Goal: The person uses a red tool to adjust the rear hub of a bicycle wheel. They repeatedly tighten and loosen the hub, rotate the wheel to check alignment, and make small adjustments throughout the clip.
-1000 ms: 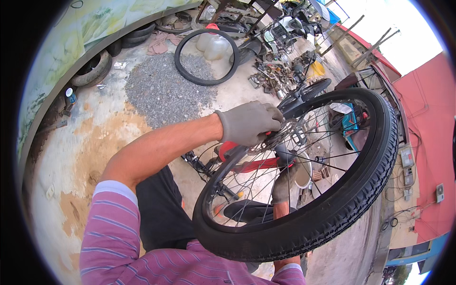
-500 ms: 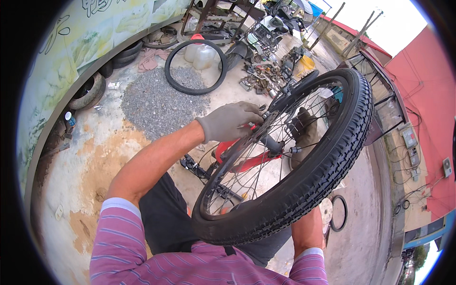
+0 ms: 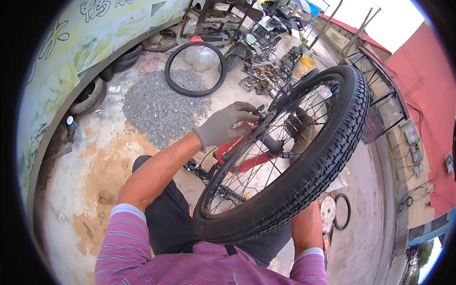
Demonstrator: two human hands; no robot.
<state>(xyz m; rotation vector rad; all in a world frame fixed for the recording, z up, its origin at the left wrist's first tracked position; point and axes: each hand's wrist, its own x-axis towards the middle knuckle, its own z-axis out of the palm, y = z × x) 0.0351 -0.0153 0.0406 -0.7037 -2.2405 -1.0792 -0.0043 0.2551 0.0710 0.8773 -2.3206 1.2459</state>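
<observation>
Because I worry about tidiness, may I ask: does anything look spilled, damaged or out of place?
Yes: the rough-edged patch of grey gravel on the pale ground looks spilled, since nothing contains it. Farther away, small metallic parts lie in a jumbled heap. The large black-tyred wheel shows no clear damage.

A: Camera position?
B: Worn on the head, left one of a side-by-side pair. Looks down and ahead, over the striped shirt (image 3: pixel 190 263) at the lower edge.
A: How near?
B: Close above the tyre (image 3: pixel 308 194), which looms large right of centre. Gravel patch (image 3: pixel 156 104) lies farther out.
A: Lens?
B: Wide fisheye, dark rounded rim. Painted wall (image 3: pixel 109 38) bows at left; red wall (image 3: pixel 432 85) leans at right, sky (image 3: pixel 399 23) upper right.
</observation>
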